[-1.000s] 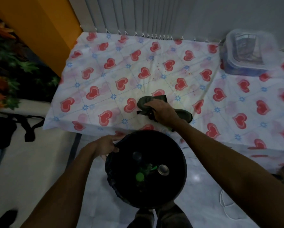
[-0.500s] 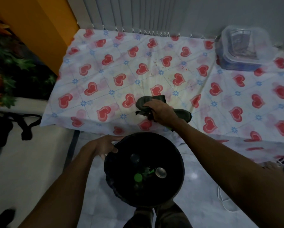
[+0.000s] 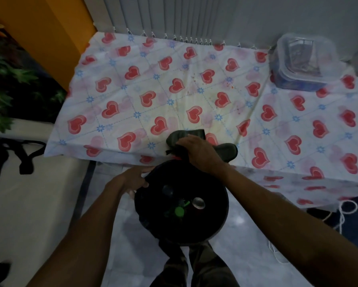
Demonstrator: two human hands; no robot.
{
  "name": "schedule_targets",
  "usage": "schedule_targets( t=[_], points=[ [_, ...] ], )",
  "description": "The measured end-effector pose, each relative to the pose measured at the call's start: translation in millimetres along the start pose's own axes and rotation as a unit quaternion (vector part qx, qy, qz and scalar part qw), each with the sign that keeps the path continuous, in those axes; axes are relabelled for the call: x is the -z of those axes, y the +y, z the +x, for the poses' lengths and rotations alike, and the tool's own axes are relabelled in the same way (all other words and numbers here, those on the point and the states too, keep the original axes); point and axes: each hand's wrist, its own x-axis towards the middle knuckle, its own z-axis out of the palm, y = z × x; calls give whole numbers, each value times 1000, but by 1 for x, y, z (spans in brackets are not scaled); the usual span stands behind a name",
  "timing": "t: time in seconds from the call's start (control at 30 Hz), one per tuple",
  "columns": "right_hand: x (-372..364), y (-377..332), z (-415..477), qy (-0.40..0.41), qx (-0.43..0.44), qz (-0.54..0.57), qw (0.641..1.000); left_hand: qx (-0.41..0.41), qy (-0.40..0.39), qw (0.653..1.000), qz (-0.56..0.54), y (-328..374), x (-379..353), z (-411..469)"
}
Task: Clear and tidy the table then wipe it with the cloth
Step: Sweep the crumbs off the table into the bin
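A dark green cloth (image 3: 227, 149) lies bunched at the near edge of the table (image 3: 153, 90), which is covered with a white sheet printed with red hearts. My right hand (image 3: 198, 152) presses down on the cloth and grips it. Just below the table edge is a black bin (image 3: 215, 224) with a black liner. My left hand (image 3: 132, 179) holds its left rim. Inside the bin lie a can (image 3: 198, 203), a green cap (image 3: 179, 211) and other dark items.
A clear lidded plastic box (image 3: 304, 63) stands at the table's far right corner. An orange wall and leafy plants (image 3: 6, 83) are on the left, with a black bag strap (image 3: 27, 154) on a pale ledge. White cord (image 3: 343, 212) lies on the tiled floor at right.
My right hand has dragged the cloth toward me, from the middle of the table to its near edge above the bin. My left hand stays on the bin rim.
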Motion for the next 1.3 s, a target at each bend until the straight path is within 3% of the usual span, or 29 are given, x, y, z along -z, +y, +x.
schedule_targets(
  t=[0.33,0.6,0.77,0.9,1.07,1.3],
  points=[
    [-20,-25,-55,-44,76,-10,996,-6,9,1000,-28,3,-4,-1],
    [21,-25,-53,46,-34,101,993,-6,9,1000,-30,-7,-7,0],
    [41,-19,-73,84,-176,268,944,-35,13,999,-5,-20,-9,-2],
    [39,-8,-96,110,-323,382,859,-43,17,999,-17,-34,-11,-5],
    [32,3,-131,143,-412,374,818,-44,41,998,-22,-59,-15,-7],
    [-29,9,-166,-43,-472,387,791,-35,48,996,-64,-98,-29,-2]
  ],
)
